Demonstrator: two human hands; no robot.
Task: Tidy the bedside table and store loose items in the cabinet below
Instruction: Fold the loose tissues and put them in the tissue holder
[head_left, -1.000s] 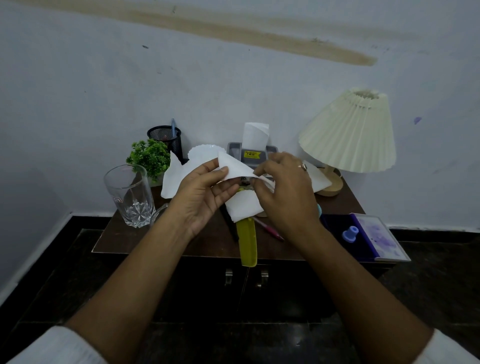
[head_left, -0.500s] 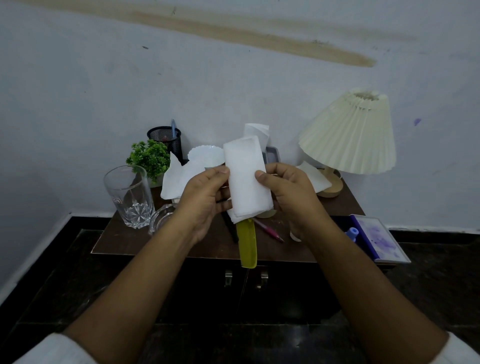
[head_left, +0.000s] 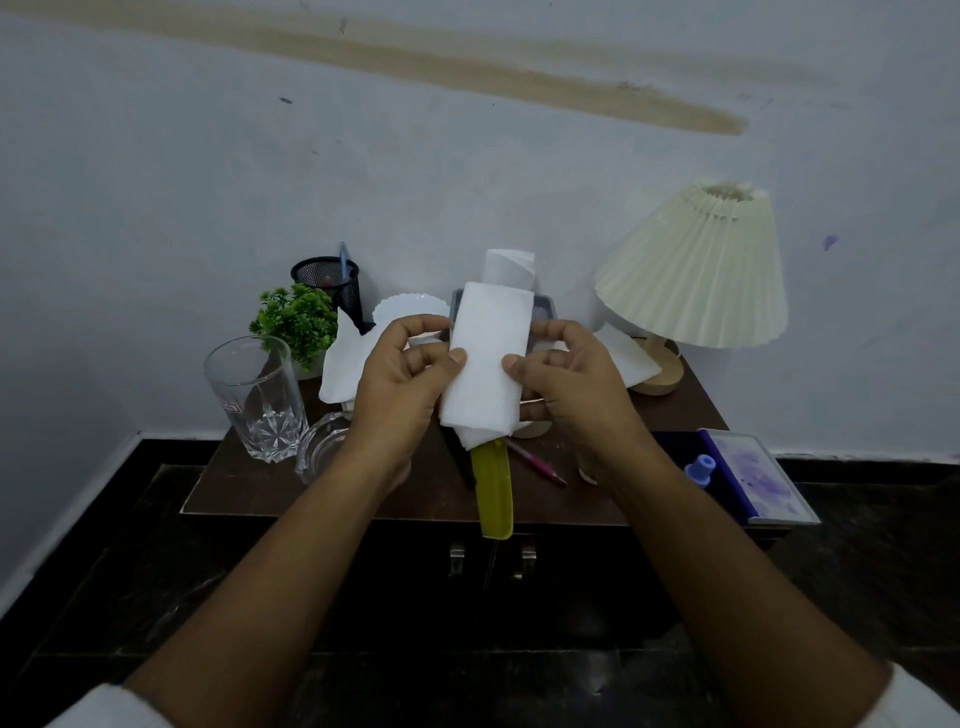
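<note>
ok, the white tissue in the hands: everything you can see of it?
The tissue is white, soft-looking paper folded into a tall, narrow rectangle, with layered edges peeking out at its bottom. It is held upright, slightly tilted, above the table. The left hand pinches its left edge and the right hand its right edge, thumbs on the front. Its lower end hides the top of the yellow comb.

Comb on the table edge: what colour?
Yellow-green comb, clearest in the head view.

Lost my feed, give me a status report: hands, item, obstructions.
Left hand and right hand both pinching folded white tissue, held above table. Cabinet doors shut. Yellow comb overhangs front edge.
</note>
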